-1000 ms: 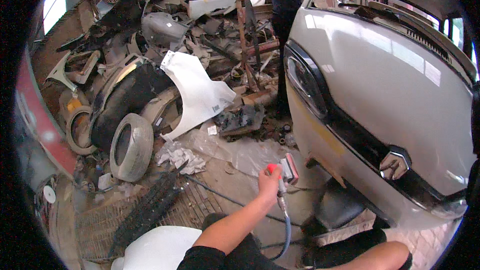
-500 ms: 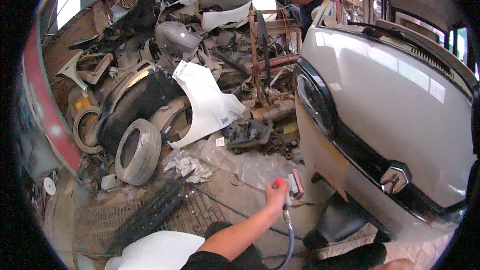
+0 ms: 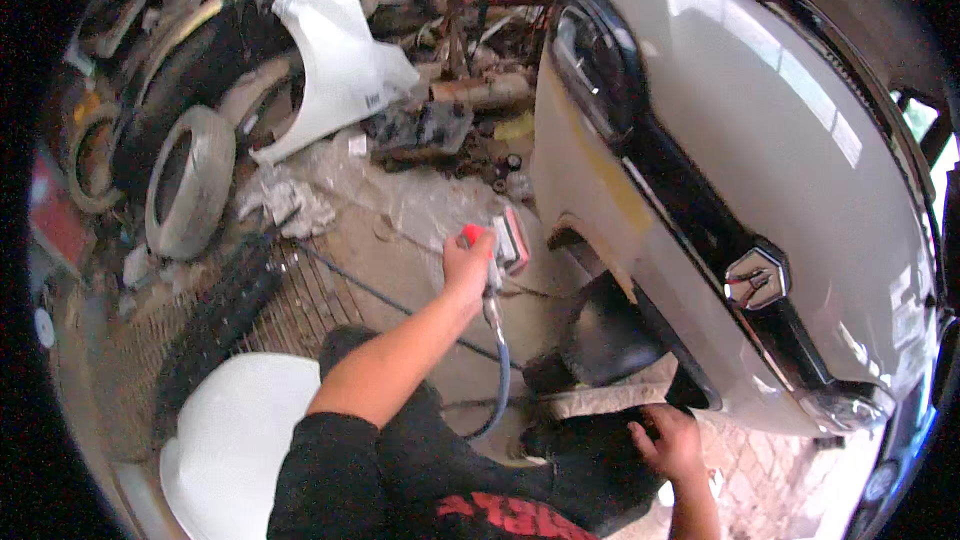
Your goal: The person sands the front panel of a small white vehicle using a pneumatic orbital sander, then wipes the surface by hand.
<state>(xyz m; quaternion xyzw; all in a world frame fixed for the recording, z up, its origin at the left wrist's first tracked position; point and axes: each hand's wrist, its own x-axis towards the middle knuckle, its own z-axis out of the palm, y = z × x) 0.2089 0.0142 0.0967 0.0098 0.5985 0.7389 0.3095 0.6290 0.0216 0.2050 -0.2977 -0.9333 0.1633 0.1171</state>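
My left hand (image 3: 467, 265) is wrapped round an air sander (image 3: 511, 243) with a red top and a rectangular pad. A blue-grey hose (image 3: 504, 370) hangs from its handle and curves down. The sander is held in the air, apart from the white car's front bumper (image 3: 590, 165), which bears a dull yellowish patch below the headlight (image 3: 594, 65). My right hand (image 3: 673, 442) is beside my knee, below the bumper. It looks empty, with the thumb and fingers apart and loosely bent.
A white fender (image 3: 335, 55) leans among scrap parts at the far left, near a worn tyre (image 3: 192, 180). Crumpled plastic sheeting (image 3: 410, 200) and a dark cable (image 3: 350, 280) lie on the floor. A black rounded part (image 3: 610, 330) sits under the bumper. A white panel (image 3: 245, 420) is near my left arm.
My view has tilted down and closer to the bumper, and the person at the back has gone out of sight. My right hand has come into fuller view; my left still grips the sander.
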